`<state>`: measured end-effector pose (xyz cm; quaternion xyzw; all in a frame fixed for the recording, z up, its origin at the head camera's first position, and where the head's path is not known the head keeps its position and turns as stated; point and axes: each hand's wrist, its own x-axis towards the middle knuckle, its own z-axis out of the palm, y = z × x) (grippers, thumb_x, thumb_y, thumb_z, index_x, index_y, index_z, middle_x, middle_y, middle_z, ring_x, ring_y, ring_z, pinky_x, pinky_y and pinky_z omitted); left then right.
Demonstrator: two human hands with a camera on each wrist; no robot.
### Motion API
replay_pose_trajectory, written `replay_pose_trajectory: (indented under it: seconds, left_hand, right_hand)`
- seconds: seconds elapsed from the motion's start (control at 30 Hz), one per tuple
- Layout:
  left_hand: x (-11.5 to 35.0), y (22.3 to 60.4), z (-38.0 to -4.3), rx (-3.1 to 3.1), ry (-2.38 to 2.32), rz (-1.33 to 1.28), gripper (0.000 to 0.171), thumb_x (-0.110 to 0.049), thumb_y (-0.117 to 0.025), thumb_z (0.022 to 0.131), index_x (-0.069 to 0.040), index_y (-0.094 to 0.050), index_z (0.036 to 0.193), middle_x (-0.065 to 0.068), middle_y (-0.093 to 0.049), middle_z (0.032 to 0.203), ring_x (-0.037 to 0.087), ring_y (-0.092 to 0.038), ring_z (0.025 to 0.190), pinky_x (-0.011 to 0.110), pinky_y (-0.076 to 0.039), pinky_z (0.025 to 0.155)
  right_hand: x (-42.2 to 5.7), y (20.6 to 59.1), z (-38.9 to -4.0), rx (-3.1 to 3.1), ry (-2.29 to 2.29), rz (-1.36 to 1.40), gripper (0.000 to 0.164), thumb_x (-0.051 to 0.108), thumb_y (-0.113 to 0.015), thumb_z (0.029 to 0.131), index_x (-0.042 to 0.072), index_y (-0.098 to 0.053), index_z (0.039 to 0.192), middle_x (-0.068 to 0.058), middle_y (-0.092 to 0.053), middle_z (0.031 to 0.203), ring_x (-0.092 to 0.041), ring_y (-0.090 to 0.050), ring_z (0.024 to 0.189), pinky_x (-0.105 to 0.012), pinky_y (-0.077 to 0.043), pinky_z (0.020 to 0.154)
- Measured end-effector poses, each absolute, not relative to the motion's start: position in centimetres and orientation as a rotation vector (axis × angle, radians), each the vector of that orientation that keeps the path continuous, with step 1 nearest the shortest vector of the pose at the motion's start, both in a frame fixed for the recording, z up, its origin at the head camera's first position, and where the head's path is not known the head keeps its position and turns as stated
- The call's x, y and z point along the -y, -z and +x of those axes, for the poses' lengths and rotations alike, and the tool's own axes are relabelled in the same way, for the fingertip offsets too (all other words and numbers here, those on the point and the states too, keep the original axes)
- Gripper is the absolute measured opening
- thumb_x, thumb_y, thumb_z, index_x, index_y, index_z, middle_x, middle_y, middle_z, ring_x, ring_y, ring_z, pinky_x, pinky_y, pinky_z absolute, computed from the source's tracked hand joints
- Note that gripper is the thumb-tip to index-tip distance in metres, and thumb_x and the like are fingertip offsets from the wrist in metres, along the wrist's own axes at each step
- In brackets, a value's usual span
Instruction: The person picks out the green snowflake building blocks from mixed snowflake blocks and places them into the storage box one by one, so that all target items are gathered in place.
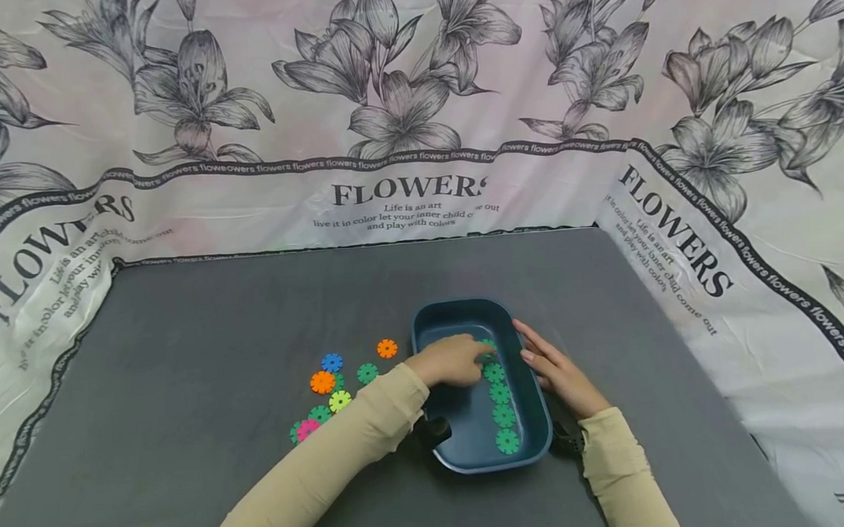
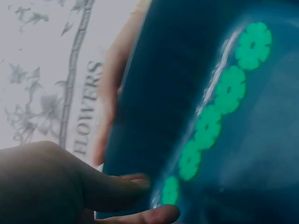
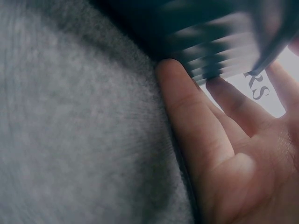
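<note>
Seen from the head, the left hand point(image 1: 454, 359) reaches into the blue tray point(image 1: 461, 442), over the twelve-o'clock end of five green discs point(image 1: 502, 415) running down to five; only its wrist view shows thumb and finger parted. The right hand point(image 1: 564, 379) rests extended fingers at the tray's two o'clock, one low against the outer wall in its wrist view; loose coloured discs point(image 1: 322, 383) lie at nine o'clock

Head pic's bright, wrist pics dim w/ blur.
</note>
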<state>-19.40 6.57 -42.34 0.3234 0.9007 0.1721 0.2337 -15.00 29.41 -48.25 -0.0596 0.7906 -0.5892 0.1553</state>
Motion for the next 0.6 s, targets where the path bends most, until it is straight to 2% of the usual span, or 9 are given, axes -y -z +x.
replay_pose_trajectory:
  seconds: [0.17, 0.23, 0.33, 0.43, 0.6]
  left_hand:
    - [-3.1, 41.6, -18.7, -2.482, -0.884, 0.866, 0.033, -0.016, -0.048, 0.1, -0.012, -0.059, 0.131, 0.005, -0.062, 0.124, 0.017, -0.058, 0.098, 0.032, -0.048, 0.086]
    - [-0.9, 41.2, -17.7, -2.468, -1.084, 0.844, 0.029, -0.018, -0.049, 0.1, -0.013, -0.062, 0.126, 0.003, -0.064, 0.118, 0.015, -0.057, 0.088, 0.03, -0.048, 0.08]
    - [3.2, 40.4, -15.6, -2.505, -1.281, 0.767, 0.025, -0.02, -0.052, 0.1, -0.018, -0.065, 0.121, -0.002, -0.064, 0.115, 0.012, -0.058, 0.087, 0.03, -0.049, 0.078]
    - [7.2, 40.0, -13.5, -2.633, -1.301, 0.619, 0.022, -0.019, -0.056, 0.098, -0.022, -0.066, 0.117, -0.006, -0.064, 0.11, 0.01, -0.057, 0.087, 0.03, -0.049, 0.076]
    - [11.9, 41.1, -10.9, -2.802, -1.101, 0.382, 0.027, -0.01, -0.066, 0.09, -0.014, -0.065, 0.117, -0.001, -0.06, 0.095, 0.012, -0.05, 0.077, 0.029, -0.044, 0.066]
  right_hand:
    - [-29.1, 48.6, -15.1, -2.261, 1.683, -0.149, 0.051, 0.038, -0.044, 0.102, 0.044, -0.025, 0.149, -0.005, -0.014, 0.16, -0.036, -0.013, 0.145, -0.07, -0.026, 0.102]
    - [-28.9, 48.7, -15.1, -2.261, 1.677, -0.149, 0.051, 0.038, -0.044, 0.101, 0.044, -0.025, 0.149, -0.005, -0.014, 0.16, -0.035, -0.013, 0.146, -0.07, -0.026, 0.102]
    - [-28.6, 48.8, -15.1, -2.256, 1.672, -0.157, 0.052, 0.039, -0.044, 0.101, 0.044, -0.025, 0.149, -0.006, -0.013, 0.16, -0.035, -0.013, 0.146, -0.069, -0.026, 0.102]
    - [-28.7, 48.7, -15.0, -2.255, 1.675, -0.17, 0.052, 0.038, -0.044, 0.102, 0.043, -0.024, 0.15, -0.007, -0.012, 0.16, -0.036, -0.013, 0.145, -0.069, -0.027, 0.102]
    - [-29.2, 48.4, -15.1, -2.264, 1.688, -0.188, 0.053, 0.035, -0.043, 0.103, 0.04, -0.022, 0.151, -0.011, -0.011, 0.16, -0.039, -0.013, 0.144, -0.069, -0.029, 0.101]
